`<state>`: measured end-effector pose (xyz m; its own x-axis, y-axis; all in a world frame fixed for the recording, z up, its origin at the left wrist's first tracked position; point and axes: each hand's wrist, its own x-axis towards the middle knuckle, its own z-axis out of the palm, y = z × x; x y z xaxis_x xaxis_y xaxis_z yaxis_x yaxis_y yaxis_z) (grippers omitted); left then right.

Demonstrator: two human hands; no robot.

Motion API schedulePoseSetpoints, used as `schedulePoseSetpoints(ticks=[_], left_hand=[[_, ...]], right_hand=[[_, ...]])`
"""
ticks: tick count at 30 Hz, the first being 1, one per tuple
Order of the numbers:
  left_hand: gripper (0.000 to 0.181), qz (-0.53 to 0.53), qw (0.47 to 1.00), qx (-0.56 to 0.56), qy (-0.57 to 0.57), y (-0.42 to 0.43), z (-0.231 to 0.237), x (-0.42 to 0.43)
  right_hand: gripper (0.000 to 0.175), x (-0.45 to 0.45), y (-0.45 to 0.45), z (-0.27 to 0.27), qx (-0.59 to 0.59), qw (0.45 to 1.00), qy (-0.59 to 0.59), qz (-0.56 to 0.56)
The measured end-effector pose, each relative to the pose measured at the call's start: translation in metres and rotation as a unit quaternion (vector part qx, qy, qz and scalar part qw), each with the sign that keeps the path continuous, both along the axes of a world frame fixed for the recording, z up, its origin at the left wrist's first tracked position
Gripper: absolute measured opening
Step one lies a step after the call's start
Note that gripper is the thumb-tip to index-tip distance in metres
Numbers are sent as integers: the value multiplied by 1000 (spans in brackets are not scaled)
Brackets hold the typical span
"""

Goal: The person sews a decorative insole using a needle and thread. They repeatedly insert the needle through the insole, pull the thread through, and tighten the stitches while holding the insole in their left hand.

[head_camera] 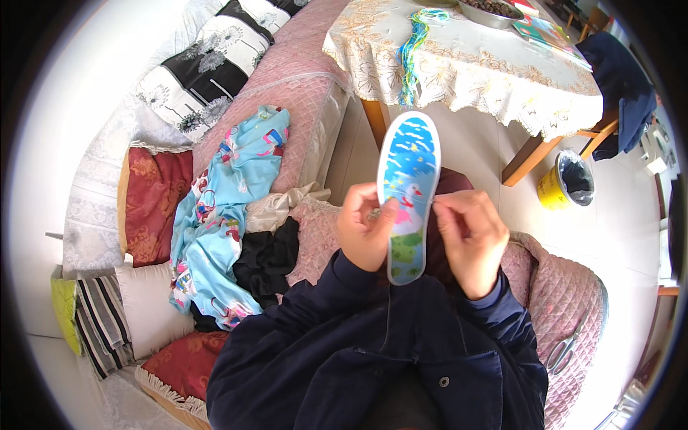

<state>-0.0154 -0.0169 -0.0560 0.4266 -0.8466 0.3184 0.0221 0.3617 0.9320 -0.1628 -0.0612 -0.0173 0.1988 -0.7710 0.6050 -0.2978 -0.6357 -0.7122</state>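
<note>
An embroidered shoe insole (413, 156) with a white rim is held upright over my lap. It shows blue water, a white duck with a red bow and green patches at the heel. My left hand (366, 228) grips its left edge, thumb on the face. At the right edge, the thumb and forefinger of my right hand (470, 236) pinch a fine pale thread (431, 200); whether a needle is there too is too small to tell. Part of the thread appears to cross the insole near the duck.
A table with a lace-edged cloth (462, 75) bears a skein of blue-green thread (413, 54), a metal bowl (492, 13) and books (551, 40). Scissors (563, 352) lie on the pink quilted sofa cover to my right. Blue printed fabric (228, 199) lies left; a yellow bin (556, 185) stands on the floor.
</note>
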Motion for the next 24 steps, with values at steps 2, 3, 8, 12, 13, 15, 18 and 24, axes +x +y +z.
schedulePoseSetpoints(ticks=[2, 3, 8, 12, 13, 15, 18, 24], left_hand=[[24, -25, 1000, 11, -1, 7, 10, -8], [24, -25, 1000, 14, -5, 9, 14, -10], [24, -46, 999, 5, 13, 11, 20, -14], [22, -44, 999, -8, 0, 11, 19, -14], [22, -42, 999, -9, -1, 11, 19, -14], [22, -35, 999, -8, -4, 11, 18, -15], [23, -17, 1000, 1, -21, 11, 17, -15], [24, 5, 999, 5, -51, 10, 12, -14]], right_hand=[[19, 10, 4, 4, -50, 999, 17, 2], [20, 12, 5, 5, -73, 997, 23, -2], [24, 16, 8, 6, -119, 992, 38, 6], [24, 16, 10, 3, -118, 992, 49, 12], [24, 16, 10, 3, -121, 991, 53, 13], [22, 17, 10, 3, -120, 991, 53, 13], [18, 19, 11, 6, -107, 993, 52, 9], [16, 19, 12, 8, -88, 994, 61, 7]])
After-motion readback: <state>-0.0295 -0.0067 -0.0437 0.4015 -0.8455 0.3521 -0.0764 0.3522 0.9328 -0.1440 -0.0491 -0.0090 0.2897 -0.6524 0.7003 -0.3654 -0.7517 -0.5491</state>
